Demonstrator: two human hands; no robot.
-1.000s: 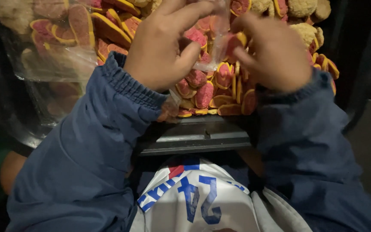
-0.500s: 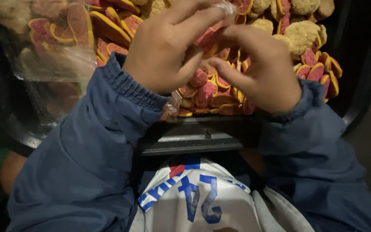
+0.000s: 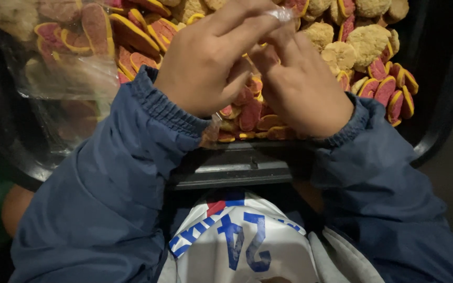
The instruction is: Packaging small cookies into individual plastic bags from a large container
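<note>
Clear plastic wrap [image 3: 281, 13] sits at about twelve o'clock in the head view, pinched up into a small twisted tuft right where the two hands meet. The left hand [image 3: 208, 65] comes in from nine o'clock, its fingers curled narrow, with the thumb and forefinger tips closed on the tuft of wrap. The right hand [image 3: 302, 84] comes in from three o'clock, fingers bent and bunched close, its fingertips pressed against the same tuft and touching the left hand's fingers. Both hands are held tight together, knuckles toward the camera.

Under and behind the hands lies a heap of cookies. The red and orange-rimmed cookies [image 3: 250, 112] show below the palms at about six o'clock of the hands, and more of them spread toward three o'clock near the right wrist. Pale crumbly cookies [image 3: 365, 44] lie at about two o'clock, just beside the red ones. At ten o'clock a clear bag [image 3: 74, 57] holds more cookies of both kinds, well apart from the hands.

The heap rests on a dark tray [image 3: 237, 165], whose front edge runs across the middle of the view, just under the wrists. Blue jacket sleeves [image 3: 106, 199] cover both forearms down to the elastic cuffs. At six o'clock, near the lower edge, lies a white cloth with blue and red print [image 3: 237, 241].
</note>
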